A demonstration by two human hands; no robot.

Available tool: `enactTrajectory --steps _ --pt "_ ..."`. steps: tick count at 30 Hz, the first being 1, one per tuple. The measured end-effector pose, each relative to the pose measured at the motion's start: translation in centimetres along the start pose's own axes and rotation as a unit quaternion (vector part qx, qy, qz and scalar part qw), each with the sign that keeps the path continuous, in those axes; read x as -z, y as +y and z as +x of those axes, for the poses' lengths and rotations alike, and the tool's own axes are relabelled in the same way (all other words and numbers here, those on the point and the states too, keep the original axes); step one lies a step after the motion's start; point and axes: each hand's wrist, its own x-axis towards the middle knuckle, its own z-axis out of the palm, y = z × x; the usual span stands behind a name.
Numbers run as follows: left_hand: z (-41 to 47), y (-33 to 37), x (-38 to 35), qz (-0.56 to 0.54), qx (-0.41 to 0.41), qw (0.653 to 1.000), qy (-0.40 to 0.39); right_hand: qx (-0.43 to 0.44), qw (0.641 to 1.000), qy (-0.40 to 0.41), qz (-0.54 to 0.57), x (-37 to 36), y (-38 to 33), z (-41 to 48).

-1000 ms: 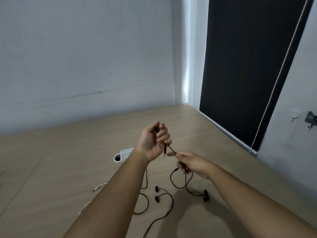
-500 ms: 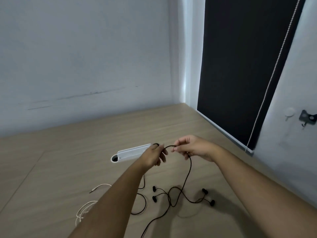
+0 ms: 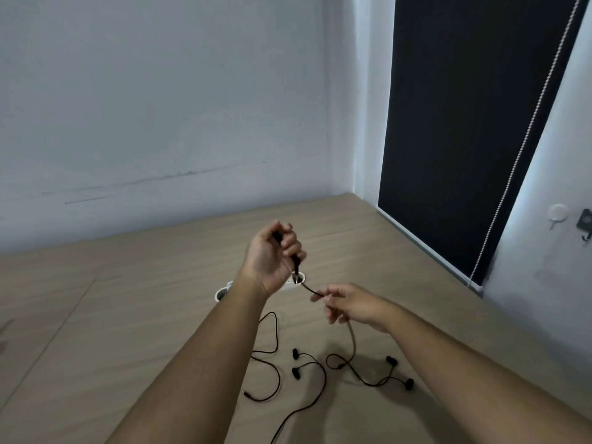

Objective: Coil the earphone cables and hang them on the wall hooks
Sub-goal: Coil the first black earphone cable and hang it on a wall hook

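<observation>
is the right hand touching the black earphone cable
Touching. The head view shows the right hand pinching the black earphone cable, which runs up into the left hand.

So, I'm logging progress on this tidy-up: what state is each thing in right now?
Thin black earphone cable: stretched between both hands, the rest trailing to its earbuds on the pale wooden table.
Left hand: grips its upper end.
Right hand: pinches it further along.
Second black earphone set: loose on the table, uncoiled.
Round white wall hook: bare.
Dark metal wall hook: bare.
</observation>
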Motion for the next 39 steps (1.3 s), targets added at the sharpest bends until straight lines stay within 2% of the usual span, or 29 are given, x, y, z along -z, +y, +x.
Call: enactTrajectory --steps 4,7,10,12,14,15,18,21,25,28,31,35,37,39 --pt "1.4 1.0 0.8 0.060 -0.104 0.982 0.146 -0.040 0.991 -0.124 -0.022 -0.5 -0.5 -0.9" --pt "1.6 -0.1 1.9 0.217 -0.142 0.944 0.204 -0.035 0.988 -0.150 -0.012 0.2 -1.7 -1.2" --pt "0.9 -1.9 3.1 0.429 -0.134 0.877 0.168 -0.008 0.993 -0.115 0.010 1.4 -3.1 -1.6" --pt "0.3 -2.9 3.2 0.525 -0.069 0.842 0.106 0.018 0.997 -0.063 0.031 2.1 -3.8 -1.6" --pt "-0.2 -3.6 3.0 0.567 0.032 0.822 0.042 0.044 0.997 -0.008 0.059 2.7 -4.1 -1.5" --pt "-0.4 -3.9 3.0 0.556 0.079 0.828 0.017 0.055 0.995 0.014 0.076 3.0 -4.3 -1.3" --pt "-0.7 -4.5 3.0 0.427 0.186 0.884 -0.035 0.078 0.987 0.073 0.122 3.4 -4.6 -0.9" --pt "-0.8 -4.0 2.8 0.299 0.237 0.921 -0.082 0.086 0.975 0.138 0.150 3.7 -4.3 -0.1" --pt "-1.2 -2.3 2.1 0.193 0.247 0.934 -0.169 0.079 0.968 0.172 0.167 3.5 -3.0 0.8" --pt "-1.0 -0.8 1.6 0.077 0.185 0.957 -0.208 0.062 0.976 0.131 0.163 2.5 -1.7 1.2" --pt "-0.4 0.8 0.6 0.014 0.069 0.987 -0.145 0.021 0.987 0.054 0.150 1.2 -0.5 1.2" --pt "1.2 2.2 0.1 -0.021 -0.067 0.997 0.027 -0.017 0.994 -0.059 0.089 0.0 -0.3 0.5" --pt "2.1 2.1 0.4 0.025 -0.106 0.988 0.108 -0.019 0.995 -0.094 0.039 -0.2 -1.0 0.0" --pt "2.4 1.3 1.1 0.154 -0.134 0.965 0.164 -0.012 0.995 -0.104 0.003 -0.1 -2.0 -0.4"
